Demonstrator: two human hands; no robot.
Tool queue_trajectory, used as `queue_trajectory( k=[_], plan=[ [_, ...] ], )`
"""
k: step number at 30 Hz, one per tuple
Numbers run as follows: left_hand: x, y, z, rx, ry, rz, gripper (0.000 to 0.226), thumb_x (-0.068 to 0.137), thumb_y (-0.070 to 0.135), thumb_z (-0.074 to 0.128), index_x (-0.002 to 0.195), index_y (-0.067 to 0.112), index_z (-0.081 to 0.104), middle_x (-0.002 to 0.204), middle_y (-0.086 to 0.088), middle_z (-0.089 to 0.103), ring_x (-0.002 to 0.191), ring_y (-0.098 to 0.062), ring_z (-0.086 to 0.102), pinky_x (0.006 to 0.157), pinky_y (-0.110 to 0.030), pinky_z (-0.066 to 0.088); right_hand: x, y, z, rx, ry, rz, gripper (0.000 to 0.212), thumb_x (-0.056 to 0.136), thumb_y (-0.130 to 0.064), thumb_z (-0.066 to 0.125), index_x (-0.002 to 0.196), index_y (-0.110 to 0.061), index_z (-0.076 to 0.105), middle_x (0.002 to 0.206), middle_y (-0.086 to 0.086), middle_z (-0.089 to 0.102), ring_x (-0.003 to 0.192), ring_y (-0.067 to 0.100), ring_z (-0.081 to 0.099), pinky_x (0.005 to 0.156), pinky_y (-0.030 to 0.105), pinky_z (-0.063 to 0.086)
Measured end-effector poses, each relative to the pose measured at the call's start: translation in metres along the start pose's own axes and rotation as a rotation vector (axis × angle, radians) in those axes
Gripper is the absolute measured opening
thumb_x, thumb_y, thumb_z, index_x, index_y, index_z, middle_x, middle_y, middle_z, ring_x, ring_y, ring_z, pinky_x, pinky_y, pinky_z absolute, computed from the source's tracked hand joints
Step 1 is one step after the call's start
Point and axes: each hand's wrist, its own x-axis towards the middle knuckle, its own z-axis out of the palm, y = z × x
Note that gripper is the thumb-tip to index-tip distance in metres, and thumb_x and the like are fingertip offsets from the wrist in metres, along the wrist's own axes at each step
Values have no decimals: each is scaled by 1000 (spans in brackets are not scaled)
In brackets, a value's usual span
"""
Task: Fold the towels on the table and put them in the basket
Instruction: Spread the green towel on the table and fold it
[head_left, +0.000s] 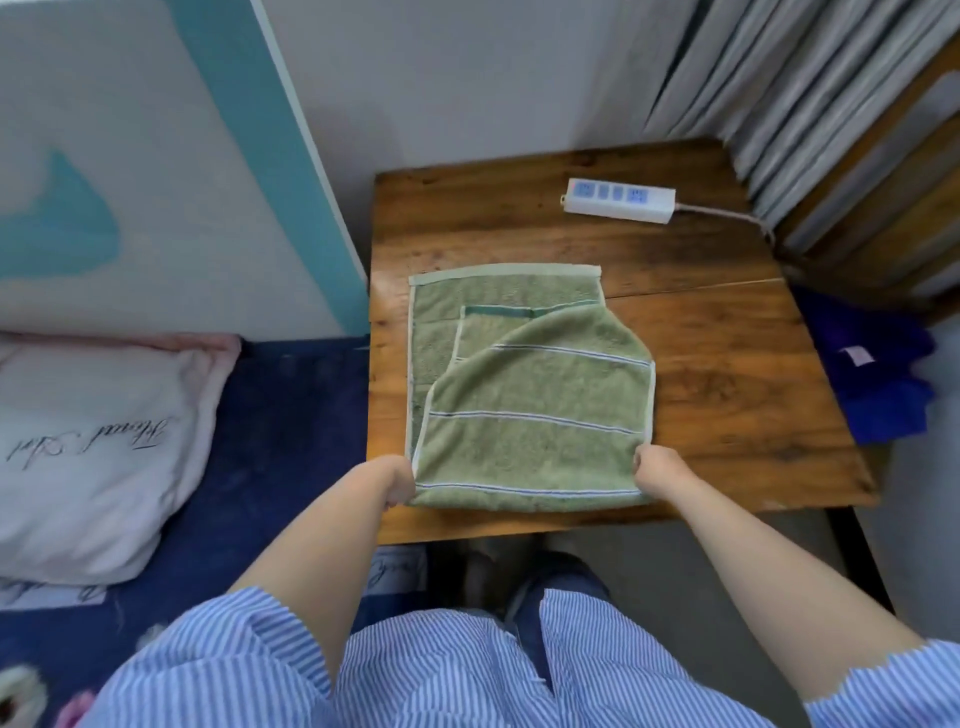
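- Striped blue-and-white shirt (426, 670) fills the bottom edge, with both bare forearms reaching forward from its short sleeves.
- Left hand (397, 480) is closed on the near left corner of the green towel (524, 405), fingers curled under the fabric at the table's front edge.
- Right hand (655, 470) is closed on the near right corner of the same towel, thumb side on top.
- The towel lies on the wooden table (727, 374), toward its left half; a top layer is folded over the lower one, leaving the far strip and part of the left side of the lower layer uncovered. Thin white and blue stripes run across the top layer.
- A white power strip (618, 200) sits near the table's far edge, well apart from the towel, its cord trailing off to the right.
- Blue cloth (878, 374) lies just past the table's right edge; whether it sits in a basket cannot be told.
- A pale pillow (88, 457) with script lettering rests on dark blue bedding (291, 415) to the left.
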Motion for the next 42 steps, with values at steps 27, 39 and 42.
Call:
queue_trajectory(
  k=[27,39,42],
  plan=[
    [90,130,-157,-70,605,100,36,95,8,32,128,11,46,125,-10,52,114,-28,49,89,-40,47,142,-47,-143,248,224,-296,36,98,-12,34,131,-8,48,136,10,50,128,26,41,107,37,32],
    [123,125,-176,-1,655,213,27,96,14,41,115,10,59,117,-10,56,113,-28,46,90,-36,40,159,-52,-172,-115,-119,-487,34,92,-24,49,125,-23,52,111,1,57,115,20,41,101,36,26],
    [116,111,-197,-166,649,222,26,96,13,42,114,4,59,116,-16,57,110,-32,50,90,-37,42,153,-46,-187,-321,-153,-495,18,87,-34,57,94,-18,59,83,-3,55,93,19,46,91,34,30]
  ],
)
